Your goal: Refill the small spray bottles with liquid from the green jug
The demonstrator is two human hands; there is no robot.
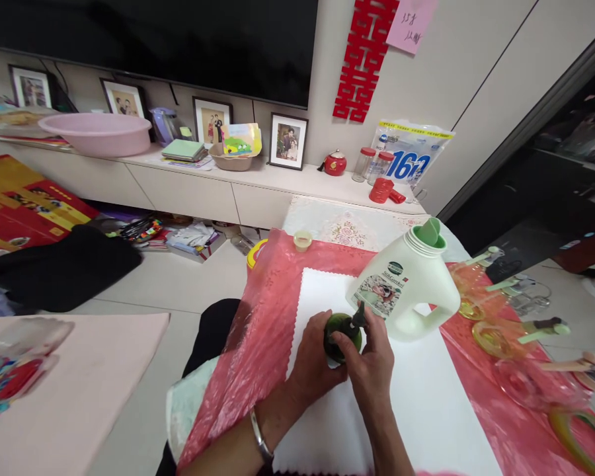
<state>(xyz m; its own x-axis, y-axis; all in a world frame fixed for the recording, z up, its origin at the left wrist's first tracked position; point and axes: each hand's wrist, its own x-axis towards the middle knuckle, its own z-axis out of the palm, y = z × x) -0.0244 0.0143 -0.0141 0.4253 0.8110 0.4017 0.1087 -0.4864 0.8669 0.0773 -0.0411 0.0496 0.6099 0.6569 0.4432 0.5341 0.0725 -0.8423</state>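
My left hand (311,354) is wrapped round a dark green bottle (333,325) held upright over a white mat (320,291) with a scalloped edge. The fingers of my right hand (374,363) are closed about the black pump head (359,316) on the bottle's top. Just beyond my right hand stands a large pale green detergent jug (409,284) with a handle and a printed label. Its mouth is uncapped, with a green spout showing. At the mat's far left sits a small pale cap (302,240). My hands hide the bottle's lower part.
Red plastic sheeting (248,344) covers the table. Several clear bottles with pump tops (515,334) and a roll of tape (582,439) lie along its right side. Behind it, a low cabinet (188,188) bears a pink basin (99,135), framed photos and jars (364,165).
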